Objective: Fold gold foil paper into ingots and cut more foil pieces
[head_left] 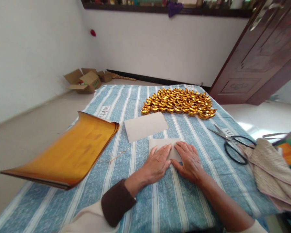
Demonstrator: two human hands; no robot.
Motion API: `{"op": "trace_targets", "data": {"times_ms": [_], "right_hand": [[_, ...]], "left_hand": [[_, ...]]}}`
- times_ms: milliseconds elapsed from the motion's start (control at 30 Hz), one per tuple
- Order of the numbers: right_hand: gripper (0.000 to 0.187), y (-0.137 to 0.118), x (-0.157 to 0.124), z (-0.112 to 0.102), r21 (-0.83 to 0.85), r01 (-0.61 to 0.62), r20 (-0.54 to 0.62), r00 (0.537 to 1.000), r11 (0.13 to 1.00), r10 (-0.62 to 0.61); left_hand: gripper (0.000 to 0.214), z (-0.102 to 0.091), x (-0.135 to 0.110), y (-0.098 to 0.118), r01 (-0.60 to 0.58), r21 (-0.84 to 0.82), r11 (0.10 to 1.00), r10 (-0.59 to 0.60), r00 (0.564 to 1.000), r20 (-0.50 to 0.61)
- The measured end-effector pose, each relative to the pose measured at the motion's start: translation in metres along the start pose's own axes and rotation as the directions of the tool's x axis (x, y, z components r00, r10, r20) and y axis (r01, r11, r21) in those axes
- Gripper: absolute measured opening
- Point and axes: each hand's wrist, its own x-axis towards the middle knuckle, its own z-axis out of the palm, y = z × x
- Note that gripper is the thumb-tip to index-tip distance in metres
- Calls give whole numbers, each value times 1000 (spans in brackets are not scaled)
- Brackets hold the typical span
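A small pale sheet of paper (164, 141) lies on the table under both hands, its near part hidden by them. My left hand (157, 161) rests flat on its left side, fingers stretched forward. On its right side lies my right hand (189, 161), fingers extended and thumb pointing inward at the near edge. The two thumbs come close together there. Just beyond is a second pale sheet (146, 127), lying flat at a slant. Farther back, many shiny gold folded-paper ingots (179, 102) stand packed in rows.
A stack of large gold sheets (70, 149) with curled edges lies on the left. Black-handled scissors (232, 142) lie partly spread at right, beside a folded beige cloth (274, 171). The striped cloth (82, 207) covers the table. Cardboard boxes (87, 81) stand on the floor beyond.
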Motion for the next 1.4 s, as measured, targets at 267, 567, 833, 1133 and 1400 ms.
{"op": "trace_targets", "data": {"times_ms": [267,567,833,1133,1400], "right_hand": [[46,6,0,5,66,-19,-5,1000,998,19],[39,24,-8,3,103,-95,-32,995,990,99],[39,31,-9,0,143,-116,-17,993,983,120],[37,41,-10,-5,239,-113,4,993,964,115],[31,50,-11,-8,319,-75,-27,996,945,88]], "left_hand": [[56,10,2,1,85,135,987,-73,993,-92],[54,-2,6,5,96,203,974,-99,995,8],[52,-13,-5,-8,114,248,962,-121,993,15],[55,-36,-24,-34,101,250,963,-121,990,65],[55,-44,-25,-40,45,250,967,-71,993,97]]}}
